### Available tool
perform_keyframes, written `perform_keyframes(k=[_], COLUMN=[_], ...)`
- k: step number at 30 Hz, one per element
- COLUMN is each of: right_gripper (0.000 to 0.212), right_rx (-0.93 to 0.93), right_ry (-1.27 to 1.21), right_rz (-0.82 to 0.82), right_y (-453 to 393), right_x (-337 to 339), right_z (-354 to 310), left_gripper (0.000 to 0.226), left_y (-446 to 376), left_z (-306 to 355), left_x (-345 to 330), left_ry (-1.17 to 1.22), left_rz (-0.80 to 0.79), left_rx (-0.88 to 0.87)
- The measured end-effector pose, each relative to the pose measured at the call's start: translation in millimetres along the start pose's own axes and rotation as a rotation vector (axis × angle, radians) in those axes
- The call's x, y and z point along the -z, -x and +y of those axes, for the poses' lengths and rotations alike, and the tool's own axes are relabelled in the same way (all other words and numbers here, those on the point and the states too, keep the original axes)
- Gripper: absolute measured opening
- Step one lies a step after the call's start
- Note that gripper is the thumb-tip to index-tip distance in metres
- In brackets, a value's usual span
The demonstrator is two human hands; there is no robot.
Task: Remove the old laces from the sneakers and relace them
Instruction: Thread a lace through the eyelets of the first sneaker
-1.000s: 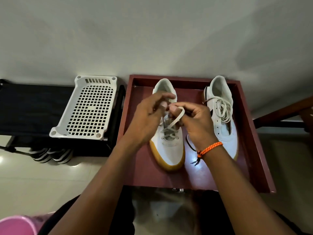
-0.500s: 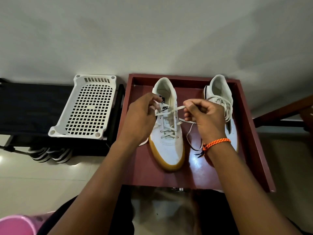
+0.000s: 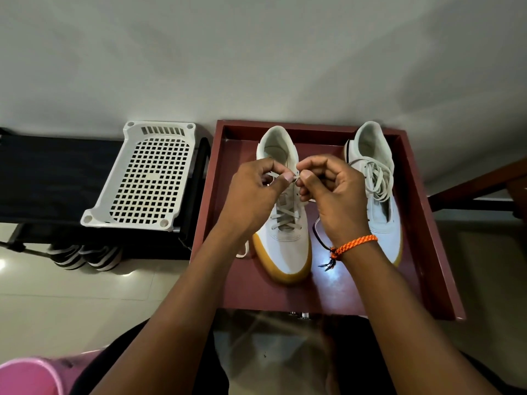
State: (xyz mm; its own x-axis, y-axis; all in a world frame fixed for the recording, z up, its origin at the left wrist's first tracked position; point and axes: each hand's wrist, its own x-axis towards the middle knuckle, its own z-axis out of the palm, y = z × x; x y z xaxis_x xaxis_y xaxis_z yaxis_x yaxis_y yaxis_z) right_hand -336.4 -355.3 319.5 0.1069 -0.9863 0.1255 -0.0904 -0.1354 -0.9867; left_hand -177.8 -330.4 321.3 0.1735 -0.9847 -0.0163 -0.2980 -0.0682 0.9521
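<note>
Two white sneakers with gum soles stand in a dark red tray (image 3: pixel 422 212). The left sneaker (image 3: pixel 288 246) has its lace crossed through the lower eyelets. Above its tongue, my left hand (image 3: pixel 251 192) pinches one end of the white lace (image 3: pixel 271 175), and my right hand (image 3: pixel 330 192) pinches the other end. The two hands nearly touch at the fingertips. The right sneaker (image 3: pixel 379 212) has a loose bundle of white lace (image 3: pixel 376 178) lying over its opening.
A white perforated plastic basket (image 3: pixel 148 178) lies upturned on a black rack (image 3: pixel 51 178) left of the tray. Striped shoes (image 3: pixel 85 256) sit under the rack. A pink object (image 3: pixel 25 377) is at the lower left. Wooden furniture (image 3: pixel 482 181) stands at the right.
My hands pulled apart with the lace stretched between them, then came back together over the left sneaker's tongue, still pinching the lace ends.
</note>
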Motion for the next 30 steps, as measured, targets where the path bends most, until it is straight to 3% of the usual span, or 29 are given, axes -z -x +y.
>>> perform_keyframes(k=[6, 10, 15, 22, 30], right_gripper=[0.015, 0.03, 0.036, 0.033, 0.034], right_rx=[-0.025, -0.107, -0.084, -0.184, -0.185], right_ry=[0.045, 0.152, 0.412, 0.477, 0.502], right_rz=[0.031, 0.002, 0.096, -0.096, -0.127], right_y=[0, -1, -1, 2, 3], right_x=[-2, -2, 1, 3, 4], right_z=[6, 18, 21, 22, 22], left_gripper=[0.002, 0.006, 0.011, 0.013, 0.011], left_y=[-2, 0, 9, 9, 4], left_z=[-2, -2, -2, -6, -15], left_x=[-8, -11, -16, -26, -31], left_ry=[-0.051, -0.363, -0.737, -0.648, -0.522], left_rz=[0.083, 0.154, 0.209, 0.166, 0.144], left_rx=[-0.009, 0.015, -0.029, 0.048, 0.12])
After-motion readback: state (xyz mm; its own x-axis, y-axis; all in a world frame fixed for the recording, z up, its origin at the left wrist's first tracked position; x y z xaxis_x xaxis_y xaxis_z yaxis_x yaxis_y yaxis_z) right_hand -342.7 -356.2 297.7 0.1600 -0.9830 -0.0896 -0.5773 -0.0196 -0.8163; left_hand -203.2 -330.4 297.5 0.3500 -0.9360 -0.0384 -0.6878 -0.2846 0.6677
